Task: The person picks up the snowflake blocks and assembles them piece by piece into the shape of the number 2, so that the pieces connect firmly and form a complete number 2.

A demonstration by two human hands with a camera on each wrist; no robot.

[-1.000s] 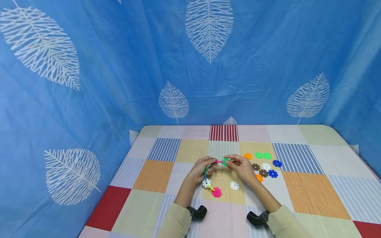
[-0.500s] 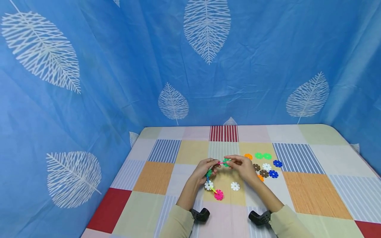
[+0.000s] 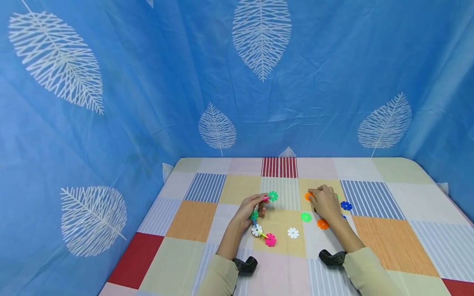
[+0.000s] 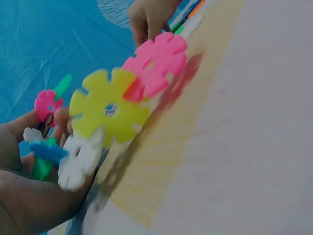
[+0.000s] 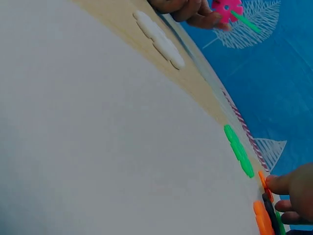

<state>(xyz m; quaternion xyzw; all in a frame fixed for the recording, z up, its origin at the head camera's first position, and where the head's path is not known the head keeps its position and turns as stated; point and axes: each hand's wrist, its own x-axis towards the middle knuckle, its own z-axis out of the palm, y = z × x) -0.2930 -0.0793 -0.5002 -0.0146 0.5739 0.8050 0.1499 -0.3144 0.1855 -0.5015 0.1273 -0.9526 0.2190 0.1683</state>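
My left hand [image 3: 249, 211] holds a chain of slotted plastic discs linked edge to edge. At its upper end in the head view a green disc [image 3: 273, 196] joins a pink one pinched between thumb and finger. Lower down hang a white disc [image 3: 256, 230], a yellow disc [image 4: 110, 108] and a pink disc [image 3: 270, 240]. My right hand [image 3: 326, 202] reaches over the loose discs at the right, its fingertips touching an orange disc [image 5: 264, 182] that lies on the cloth. That hand covers part of the pile.
Between the hands lie a loose white disc [image 3: 293, 233] and a light green disc [image 3: 306, 217]. Another orange disc [image 3: 323, 223] is under the right wrist. A blue disc [image 3: 346, 205] lies right of that hand. Patchwork cloth [image 3: 229, 185] covers the table; blue curtains [image 3: 314, 102] surround it.
My right hand has left the chain's green disc and moved right to the loose discs. A light green disc now lies left of the pile. The left hand still holds the chain.
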